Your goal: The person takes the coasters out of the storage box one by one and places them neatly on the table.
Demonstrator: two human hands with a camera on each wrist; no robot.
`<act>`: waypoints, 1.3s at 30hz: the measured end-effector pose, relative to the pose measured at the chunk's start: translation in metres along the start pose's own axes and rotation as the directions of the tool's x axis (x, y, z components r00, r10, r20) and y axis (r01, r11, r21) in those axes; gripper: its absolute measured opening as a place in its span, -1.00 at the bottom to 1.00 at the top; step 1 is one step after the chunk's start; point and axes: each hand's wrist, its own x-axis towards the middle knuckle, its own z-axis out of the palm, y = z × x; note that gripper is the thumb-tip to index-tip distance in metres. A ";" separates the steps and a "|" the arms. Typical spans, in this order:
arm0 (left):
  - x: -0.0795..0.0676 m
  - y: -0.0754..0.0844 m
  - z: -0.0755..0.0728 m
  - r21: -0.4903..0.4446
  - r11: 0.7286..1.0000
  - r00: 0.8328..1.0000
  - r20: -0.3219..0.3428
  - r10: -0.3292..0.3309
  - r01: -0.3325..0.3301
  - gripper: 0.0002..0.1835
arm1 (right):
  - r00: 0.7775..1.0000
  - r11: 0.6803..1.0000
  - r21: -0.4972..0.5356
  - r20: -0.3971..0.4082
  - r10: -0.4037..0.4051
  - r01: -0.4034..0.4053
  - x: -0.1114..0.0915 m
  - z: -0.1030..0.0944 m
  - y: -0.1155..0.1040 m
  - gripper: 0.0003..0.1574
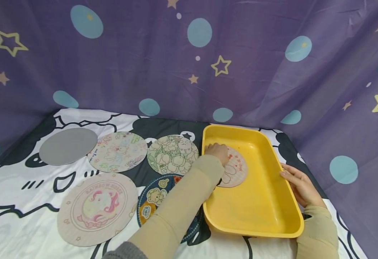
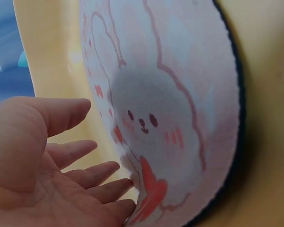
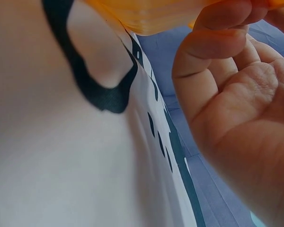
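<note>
My left hand [image 1: 218,153] reaches over the left rim into a yellow plastic tub [image 1: 257,212]. Inside it lies a pink round mat [image 1: 235,169] printed with a rabbit and small red hearts. In the left wrist view, the left hand's fingers are spread and loosely extended beside the mat's edge, with the lower fingertips at or touching it; nothing is gripped. My right hand [image 1: 302,185] holds the tub's right rim, its fingers bent against the rim in the right wrist view.
Left of the tub lie several round mats: a plain grey one [image 1: 68,146], a pastel one [image 1: 118,151], a green floral one [image 1: 173,154], a pink horse one [image 1: 97,209] and a dark blue bear one [image 1: 153,198], partly under my left sleeve. A purple curtain [image 1: 163,64] hangs behind.
</note>
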 end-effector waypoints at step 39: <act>0.003 0.004 0.002 0.053 0.993 0.995 -0.008 -0.102 0.103 -0.61 | 1.000 0.999 0.036 -0.003 -0.003 0.003 0.000 0.001 0.001 -0.51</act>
